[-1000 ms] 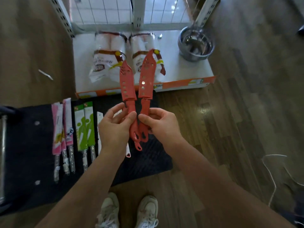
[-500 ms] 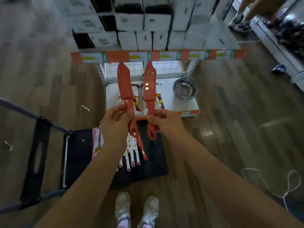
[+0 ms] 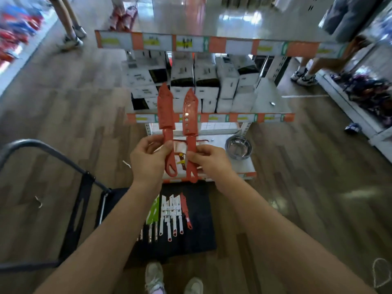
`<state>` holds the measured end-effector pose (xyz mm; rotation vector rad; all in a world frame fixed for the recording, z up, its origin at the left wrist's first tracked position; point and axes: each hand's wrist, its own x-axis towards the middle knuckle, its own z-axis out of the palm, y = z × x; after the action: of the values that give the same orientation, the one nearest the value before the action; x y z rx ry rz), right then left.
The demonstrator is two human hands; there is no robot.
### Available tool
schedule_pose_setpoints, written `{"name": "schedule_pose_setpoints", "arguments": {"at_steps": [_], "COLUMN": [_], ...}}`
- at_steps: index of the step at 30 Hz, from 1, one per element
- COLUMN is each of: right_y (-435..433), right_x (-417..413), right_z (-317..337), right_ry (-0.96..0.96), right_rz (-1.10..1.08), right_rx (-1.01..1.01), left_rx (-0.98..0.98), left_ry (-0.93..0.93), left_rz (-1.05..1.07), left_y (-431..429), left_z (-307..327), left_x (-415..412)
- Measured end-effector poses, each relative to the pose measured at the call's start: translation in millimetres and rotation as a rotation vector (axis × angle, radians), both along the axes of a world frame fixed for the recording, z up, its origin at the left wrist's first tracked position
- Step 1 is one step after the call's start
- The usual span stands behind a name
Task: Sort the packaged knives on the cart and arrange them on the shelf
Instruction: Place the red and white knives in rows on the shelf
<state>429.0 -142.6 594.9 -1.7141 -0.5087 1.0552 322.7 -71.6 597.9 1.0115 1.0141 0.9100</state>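
I hold two red sheathed knives upright in front of the shelf unit. My left hand grips the handle of the left red knife. The handle of the right red knife is pinched in my right hand. Below, the black cart deck carries green-packaged knives, white knives and one more red knife, lying side by side. The middle shelf holds stacked white and black boxes. The top shelf has bare grey surface.
The cart's grey handle bar rises at the left. A steel bowl sits on the bottom shelf. Other people's legs stand at the far left and far right. A white cord lies on the wooden floor.
My view has tilted up and pulled back, revealing the middle and top shelves. Both hands have risen with the red knives, still side by side.
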Motion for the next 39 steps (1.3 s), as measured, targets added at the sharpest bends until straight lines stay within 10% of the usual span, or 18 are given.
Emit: {"name": "schedule_pose_setpoints", "arguments": {"at_steps": [39], "right_y": [310.4], "right_x": [102.7], "right_z": [151.7], "right_ry": [-0.151], "right_rz": [-0.060], "right_rx": [-0.002], "left_rx": [0.238], "left_ry": [0.205], "left_rz": [-0.054], "left_y": [309.3], "left_z": [130.5], "left_x": [103.1]}}
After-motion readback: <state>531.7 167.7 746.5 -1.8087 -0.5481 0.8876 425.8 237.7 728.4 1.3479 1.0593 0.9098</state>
